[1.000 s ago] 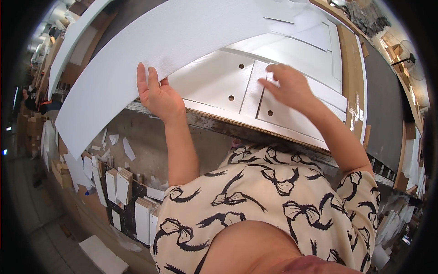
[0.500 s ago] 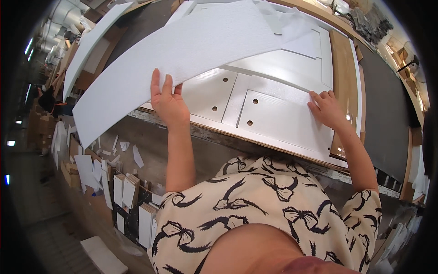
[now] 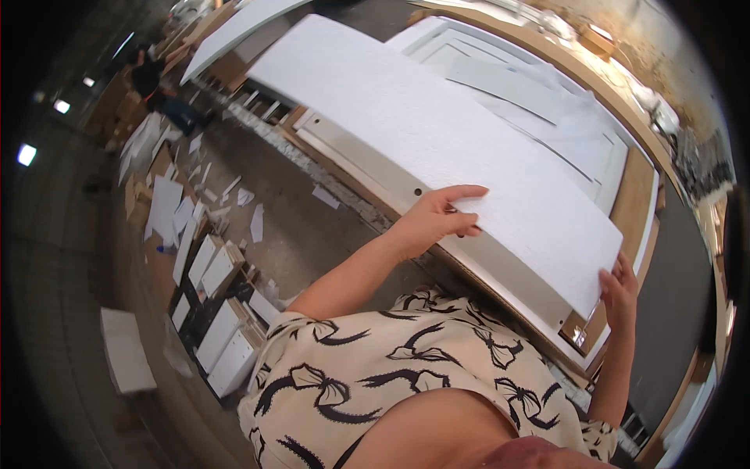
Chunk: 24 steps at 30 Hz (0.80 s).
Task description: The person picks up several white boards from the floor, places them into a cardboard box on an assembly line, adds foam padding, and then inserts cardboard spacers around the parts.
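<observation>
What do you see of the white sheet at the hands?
The sheet is long, white and thin, like foam, with a faintly textured face. It runs diagonally over a panel; whether it rests on it is unclear. The left hand appears to touch its near edge, the right hand its right end.

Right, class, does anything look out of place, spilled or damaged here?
Yes: irregular, flat white scraps lie scattered on the brownish-grey floor, looking dropped rather than stacked. The long, flat white sheet shows no obvious damage.
</observation>
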Available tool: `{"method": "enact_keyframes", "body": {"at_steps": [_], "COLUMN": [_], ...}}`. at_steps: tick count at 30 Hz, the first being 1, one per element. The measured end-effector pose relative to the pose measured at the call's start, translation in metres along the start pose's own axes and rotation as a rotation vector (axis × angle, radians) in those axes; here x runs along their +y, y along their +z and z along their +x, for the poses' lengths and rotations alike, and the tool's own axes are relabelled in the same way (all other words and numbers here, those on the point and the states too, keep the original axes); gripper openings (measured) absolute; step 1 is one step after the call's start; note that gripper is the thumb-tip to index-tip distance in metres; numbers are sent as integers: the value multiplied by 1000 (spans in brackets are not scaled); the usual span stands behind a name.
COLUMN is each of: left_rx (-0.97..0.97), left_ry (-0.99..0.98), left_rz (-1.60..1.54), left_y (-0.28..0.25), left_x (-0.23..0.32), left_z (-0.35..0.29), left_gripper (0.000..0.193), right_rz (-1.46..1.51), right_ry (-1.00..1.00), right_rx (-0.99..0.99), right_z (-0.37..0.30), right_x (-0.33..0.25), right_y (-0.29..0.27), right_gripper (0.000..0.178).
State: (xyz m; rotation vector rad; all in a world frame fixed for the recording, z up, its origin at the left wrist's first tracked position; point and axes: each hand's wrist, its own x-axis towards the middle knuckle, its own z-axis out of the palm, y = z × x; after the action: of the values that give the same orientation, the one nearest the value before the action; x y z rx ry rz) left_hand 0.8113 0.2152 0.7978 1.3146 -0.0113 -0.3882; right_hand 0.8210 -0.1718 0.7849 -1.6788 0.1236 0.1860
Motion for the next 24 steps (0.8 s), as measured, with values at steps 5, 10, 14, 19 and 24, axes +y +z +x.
{"method": "enact_keyframes", "body": {"at_steps": [5, 10, 14, 19, 24], "left_rx": [9, 415, 341, 280, 272], "left_ry": [-106, 146, -288, -352, -300], "left_rz": [462, 1555, 1647, 1635, 1728], "left_y": [-5, -114, -142, -177, -193], "left_x": [54, 36, 51, 54, 53], "left_z": [-15, 14, 36, 52, 47], "left_gripper": [43, 49, 69, 81, 85], "right_rz": [-52, -155, -266, -485, -1211], "right_ry": [89, 128, 146, 121, -351], "right_rx": [221, 165, 39, -54, 54], "right_z": [-33, -45, -40, -29, -15], "right_x": [24, 17, 3, 5, -27], "right_y": [-51, -39, -3, 13, 51], "right_gripper": [61, 58, 50, 39, 35]}}
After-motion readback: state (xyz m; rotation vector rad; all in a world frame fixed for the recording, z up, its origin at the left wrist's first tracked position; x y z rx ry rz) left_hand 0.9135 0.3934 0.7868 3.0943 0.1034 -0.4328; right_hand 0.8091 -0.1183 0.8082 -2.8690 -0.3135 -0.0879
